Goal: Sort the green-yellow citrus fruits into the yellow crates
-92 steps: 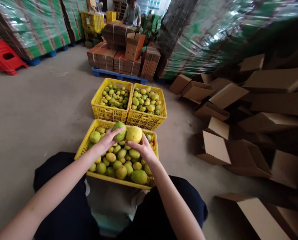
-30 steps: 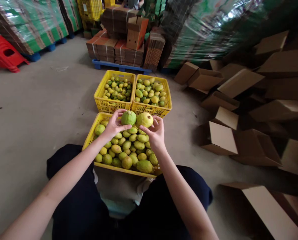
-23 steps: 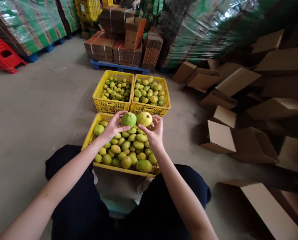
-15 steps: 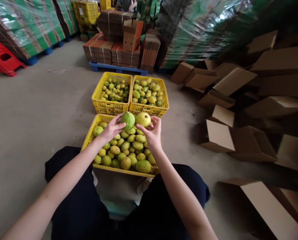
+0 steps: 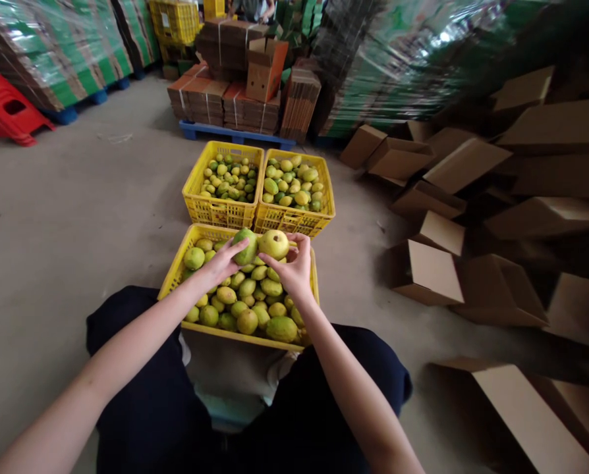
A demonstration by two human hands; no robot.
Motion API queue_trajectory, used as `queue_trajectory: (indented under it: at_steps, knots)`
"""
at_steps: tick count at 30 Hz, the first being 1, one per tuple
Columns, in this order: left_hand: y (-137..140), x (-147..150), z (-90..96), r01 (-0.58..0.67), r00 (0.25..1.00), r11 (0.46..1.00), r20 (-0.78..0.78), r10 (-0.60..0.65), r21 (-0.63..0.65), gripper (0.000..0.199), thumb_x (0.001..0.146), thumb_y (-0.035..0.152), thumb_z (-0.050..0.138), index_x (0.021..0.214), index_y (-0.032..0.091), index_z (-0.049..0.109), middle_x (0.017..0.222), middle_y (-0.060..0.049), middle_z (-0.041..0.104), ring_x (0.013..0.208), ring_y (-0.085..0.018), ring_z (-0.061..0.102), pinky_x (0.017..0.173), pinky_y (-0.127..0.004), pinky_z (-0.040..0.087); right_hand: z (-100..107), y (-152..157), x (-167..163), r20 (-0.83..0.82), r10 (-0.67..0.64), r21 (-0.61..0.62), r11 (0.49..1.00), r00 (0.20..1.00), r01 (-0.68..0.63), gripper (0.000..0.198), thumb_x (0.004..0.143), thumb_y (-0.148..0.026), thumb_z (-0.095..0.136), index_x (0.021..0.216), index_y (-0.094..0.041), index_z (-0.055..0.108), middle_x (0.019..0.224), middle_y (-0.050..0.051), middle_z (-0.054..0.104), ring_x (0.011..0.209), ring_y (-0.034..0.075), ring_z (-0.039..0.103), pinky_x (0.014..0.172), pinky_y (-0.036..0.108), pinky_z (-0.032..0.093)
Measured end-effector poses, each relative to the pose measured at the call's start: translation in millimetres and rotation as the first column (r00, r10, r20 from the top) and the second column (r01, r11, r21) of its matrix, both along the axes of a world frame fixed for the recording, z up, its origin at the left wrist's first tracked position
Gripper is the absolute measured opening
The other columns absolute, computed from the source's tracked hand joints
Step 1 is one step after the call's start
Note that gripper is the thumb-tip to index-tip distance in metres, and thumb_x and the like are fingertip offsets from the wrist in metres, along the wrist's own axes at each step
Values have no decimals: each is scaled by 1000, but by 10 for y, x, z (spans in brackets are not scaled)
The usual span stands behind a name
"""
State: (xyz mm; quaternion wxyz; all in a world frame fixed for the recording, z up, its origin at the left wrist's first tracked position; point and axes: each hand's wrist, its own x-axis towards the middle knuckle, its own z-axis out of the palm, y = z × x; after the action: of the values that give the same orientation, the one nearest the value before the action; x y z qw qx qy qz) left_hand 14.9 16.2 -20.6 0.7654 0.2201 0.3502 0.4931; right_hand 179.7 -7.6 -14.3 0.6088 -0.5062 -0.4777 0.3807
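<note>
Head view: mid-frame, the left hand (image 5: 221, 264) is grasping a green fruit (image 5: 244, 248) and the right hand (image 5: 295, 270) is pinching a yellow fruit (image 5: 273, 245), whose dark spot is facing the camera, its long axis probably pointing this way. Both are hanging side by side over the near crate (image 5: 177, 260); above them, the left crate (image 5: 220, 212) and right crate (image 5: 292, 222) are standing, the right hand being nearer the latter.
</note>
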Motion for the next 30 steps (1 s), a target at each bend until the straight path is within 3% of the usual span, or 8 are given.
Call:
queue_trajectory:
  at_steps: [4, 7, 10, 16, 20, 25, 27, 30]
  knots:
    - [104, -36, -4, -105, 994, 994, 27, 104, 38, 21, 84, 26, 77, 101, 16, 69, 97, -4, 76, 112, -24, 69, 101, -34, 54, 49, -61, -70, -11, 140, -40, 989, 990, -140, 58, 52, -23, 94, 95, -28, 55, 105, -3, 63, 83, 16, 61, 77, 30, 52]
    - [170, -86, 43, -152, 988, 988, 25, 151, 36, 29, 81, 30, 81, 105, 17, 69, 103, -6, 76, 114, -24, 69, 100, -34, 55, 81, -86, -119, -166, 222, -110, 964, 961, -242, 54, 54, -26, 93, 94, -28, 56, 99, -3, 66, 83, 17, 65, 76, 30, 54]
    - [176, -142, 100, -119, 993, 992, 28, 117, 48, 35, 78, 32, 83, 106, 16, 71, 108, -9, 76, 117, -28, 68, 98, -36, 56, 98, -66, -107, -322, 214, -135, 954, 922, -269, 50, 59, -28, 91, 97, -29, 59, 101, -3, 70, 84, 17, 67, 76, 30, 56]
    - [138, -224, 141, -55, 998, 986, 26, 52, 155, 40, 69, 31, 90, 99, 15, 69, 104, -10, 76, 115, -29, 68, 97, -37, 57, 162, 0, 19, -417, 189, -112, 960, 889, -256, 49, 61, -31, 89, 103, -29, 65, 103, -2, 74, 88, 19, 68, 79, 31, 56]
    - [151, -223, 140, -51, 998, 997, 43, 49, 52, 28, 82, 28, 79, 104, 16, 66, 109, -12, 75, 114, -29, 69, 98, -42, 57, 140, 42, 40, -552, 155, -164, 943, 819, -289, 36, 66, -38, 80, 96, -28, 65, 90, -2, 73, 88, 22, 70, 77, 34, 58]
    - [133, -167, 179, -9, 997, 996, 77, 15, -90, 32, 94, 38, 63, 114, 14, 65, 111, -16, 74, 111, -29, 69, 93, -42, 58, 37, 97, -12, -632, 153, -210, 910, 760, -358, 33, 68, -52, 76, 86, -26, 63, 87, 1, 73, 92, 25, 70, 74, 37, 60]
    - [116, -142, 191, 32, 993, 992, 116, -18, -123, 42, 95, 51, 56, 111, 13, 67, 104, -15, 74, 101, -29, 70, 83, -39, 59, 20, 90, -43, -621, 135, -243, 903, 772, -353, 37, 69, -55, 77, 90, -26, 65, 87, 2, 74, 87, 24, 70, 69, 36, 60]
    - [97, -116, 195, 16, 989, 987, 146, 7, -159, 47, 93, 61, 54, 97, 17, 67, 88, -8, 72, 73, -20, 67, 59, -30, 54, 41, 58, -63, -609, 82, -324, 882, 789, -342, 40, 65, -53, 82, 87, -25, 64, 78, 1, 72, 67, 20, 66, 54, 31, 55]
